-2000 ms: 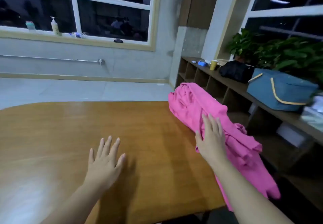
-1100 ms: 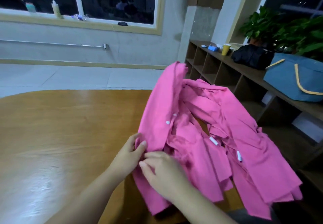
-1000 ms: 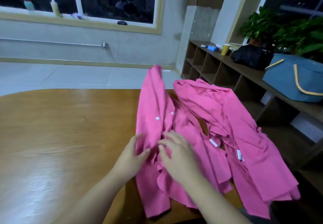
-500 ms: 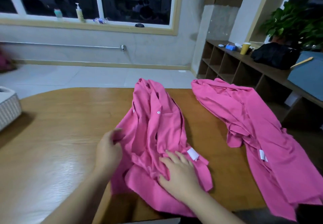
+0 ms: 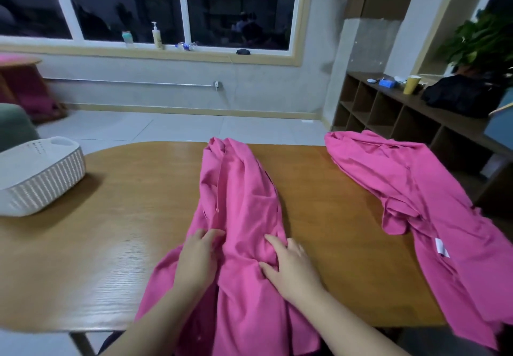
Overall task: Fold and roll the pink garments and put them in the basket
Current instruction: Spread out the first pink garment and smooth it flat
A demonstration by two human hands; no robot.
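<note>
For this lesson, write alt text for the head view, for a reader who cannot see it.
Two hands, left hand and right hand, rest on a crumpled pink garment on a wooden table. A second pink garment lies right; a white basket sits left.

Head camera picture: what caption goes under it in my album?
Both hands, left hand and right hand, press a pink garment on the table.

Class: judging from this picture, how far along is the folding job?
Done: nothing folded or rolled. In hand: both hands, left and right, rest on the crumpled middle garment. Left: fold and roll it and the right garment, then fill the basket.
</note>
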